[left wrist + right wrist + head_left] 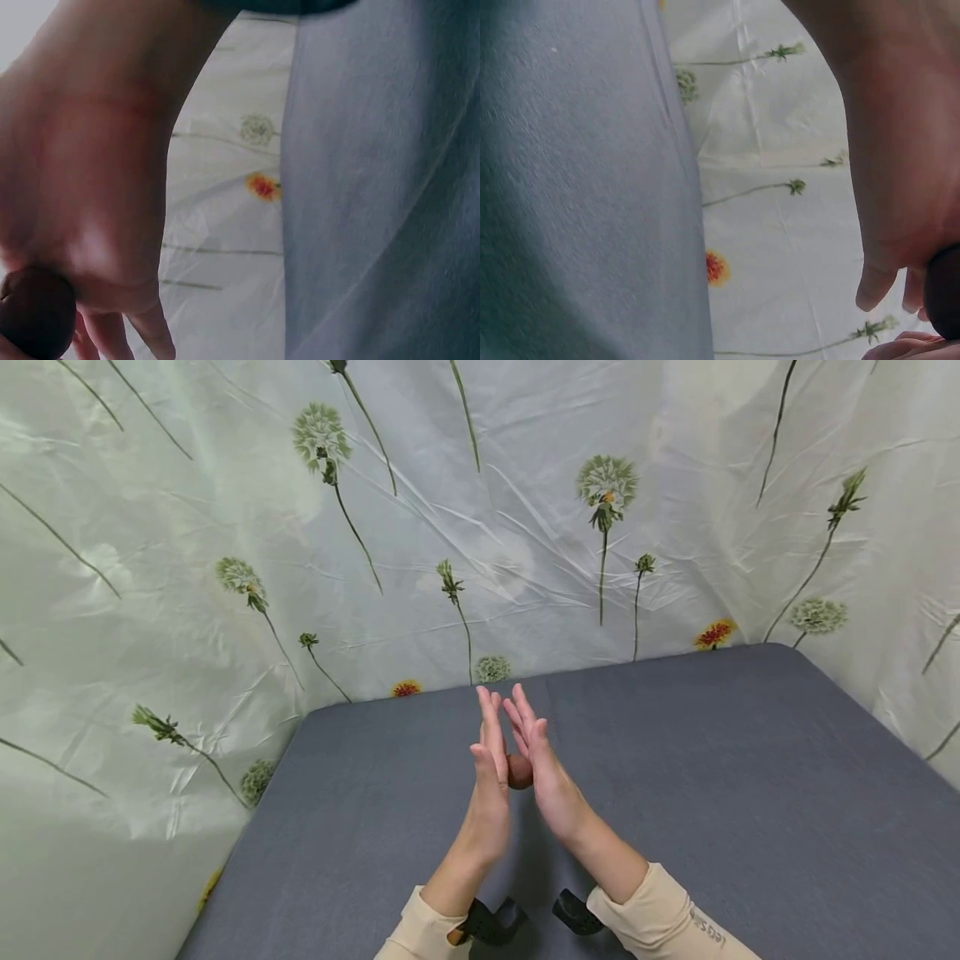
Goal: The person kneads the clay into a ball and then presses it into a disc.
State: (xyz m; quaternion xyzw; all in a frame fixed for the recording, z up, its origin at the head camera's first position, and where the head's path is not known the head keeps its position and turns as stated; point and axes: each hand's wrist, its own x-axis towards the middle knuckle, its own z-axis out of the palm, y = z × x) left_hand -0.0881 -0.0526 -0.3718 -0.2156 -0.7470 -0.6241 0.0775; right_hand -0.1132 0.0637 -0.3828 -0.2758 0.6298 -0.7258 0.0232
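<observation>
A small round brown ball (pixel 519 772) sits pressed between my two palms, above the grey surface. My left hand (pixel 489 785) is upright with its fingers straight, its palm against the ball's left side. Facing it, my right hand (pixel 553 781) leans in from the right, fingers also straight. The fingertips of the two hands come close together over the ball. In the left wrist view the dark ball (pixel 36 311) lies at the base of the fingers. The right wrist view shows only part of the ball (pixel 943 292) at its edge.
A grey cloth-covered table (pixel 360 827) spreads under both hands. Behind it and at its sides hangs a pale curtain (pixel 420 510) printed with dandelions and flowers. Black straps (pixel 495 922) sit at the wrists beside the beige sleeves (pixel 645 910).
</observation>
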